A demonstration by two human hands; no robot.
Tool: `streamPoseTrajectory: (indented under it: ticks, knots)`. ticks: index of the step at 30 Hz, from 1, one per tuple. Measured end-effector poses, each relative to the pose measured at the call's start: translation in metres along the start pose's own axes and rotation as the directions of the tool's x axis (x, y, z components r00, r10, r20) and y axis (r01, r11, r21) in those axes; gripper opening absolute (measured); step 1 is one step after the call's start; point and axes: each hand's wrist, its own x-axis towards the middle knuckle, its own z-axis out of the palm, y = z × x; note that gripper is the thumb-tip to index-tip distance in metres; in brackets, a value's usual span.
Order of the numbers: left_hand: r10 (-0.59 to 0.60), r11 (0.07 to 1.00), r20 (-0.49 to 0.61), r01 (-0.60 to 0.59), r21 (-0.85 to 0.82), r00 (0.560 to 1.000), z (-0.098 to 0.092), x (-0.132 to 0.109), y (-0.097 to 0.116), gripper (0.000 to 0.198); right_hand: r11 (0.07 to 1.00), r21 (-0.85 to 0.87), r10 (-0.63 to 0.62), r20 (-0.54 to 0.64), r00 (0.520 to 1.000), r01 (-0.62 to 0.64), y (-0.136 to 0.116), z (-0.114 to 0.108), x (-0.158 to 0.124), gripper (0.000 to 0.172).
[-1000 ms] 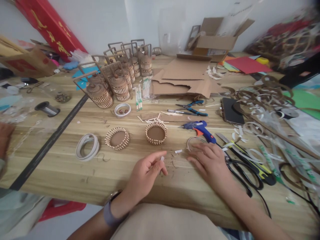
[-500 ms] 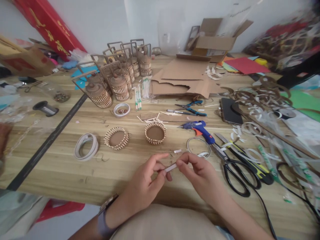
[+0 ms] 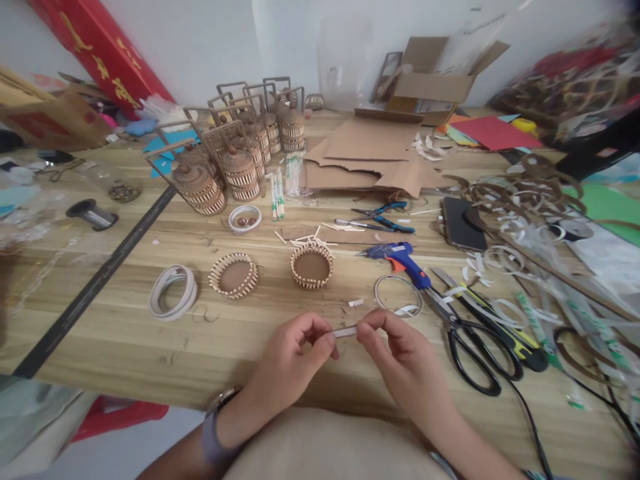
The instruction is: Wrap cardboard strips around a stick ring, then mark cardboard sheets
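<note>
Between both hands stretches a short, narrow strip (image 3: 345, 331), pale on its upper face. My left hand (image 3: 303, 353) pinches its left end between thumb and fingers, and my right hand (image 3: 397, 347) pinches the right end. The fingertips hide both ends. Beyond the hands stand two small round baskets ringed with short sticks, the nearer-to-middle basket (image 3: 311, 267) and the left basket (image 3: 233, 275). A small white scrap (image 3: 356, 303) lies just past my right fingers, close to a thin pale ring (image 3: 399, 297).
A blue glue gun (image 3: 395, 257), scissors (image 3: 473, 347), a yellow cutter (image 3: 505, 327) and pliers (image 3: 385, 217) lie to the right. Tape rolls (image 3: 173, 293) are at left. Lidded baskets with handles (image 3: 243, 173) and cardboard (image 3: 367, 140) stand behind. Loose strips crowd the far right.
My left fingers have closed in around the strip's left end, the index finger curling from its outstretched position. The strip has turned more level and moved slightly up. The table things stay put.
</note>
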Motion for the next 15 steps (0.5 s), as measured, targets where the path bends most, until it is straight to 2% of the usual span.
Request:
streamPoseTrajectory:
  ticks: [2,4,6,8,11,15]
  knots:
    - [0.034,0.997,-0.039,-0.031,0.071,0.999,0.0,0.0,0.0,0.017,0.997,-0.06,-0.054,0.034,0.998,0.056,0.0,-0.001,0.0,0.019]
    - [0.082,0.985,-0.071,-0.07,0.158,0.994,0.002,0.0,-0.001,0.014,0.983,-0.132,-0.121,0.061,0.991,0.128,0.0,-0.001,0.0,0.002]
    - [0.143,0.964,-0.08,-0.121,0.235,0.986,0.004,0.001,-0.002,0.011,0.962,-0.181,-0.192,0.092,0.977,0.206,0.0,0.001,0.0,0.014]
    - [0.188,0.948,-0.082,-0.158,0.278,0.979,0.005,0.002,-0.002,0.01,0.95,-0.18,-0.231,0.137,0.963,0.254,-0.001,0.004,-0.001,0.017]
    - [0.172,0.959,-0.093,-0.145,0.244,0.981,0.006,0.002,-0.001,0.01,0.971,-0.117,-0.194,0.111,0.975,0.207,-0.005,0.01,-0.003,0.017]
    - [0.049,0.998,-0.12,-0.043,0.049,0.992,0.005,0.002,0.002,0.012,0.996,0.042,-0.078,0.011,0.997,0.077,-0.008,0.014,-0.002,0.01]
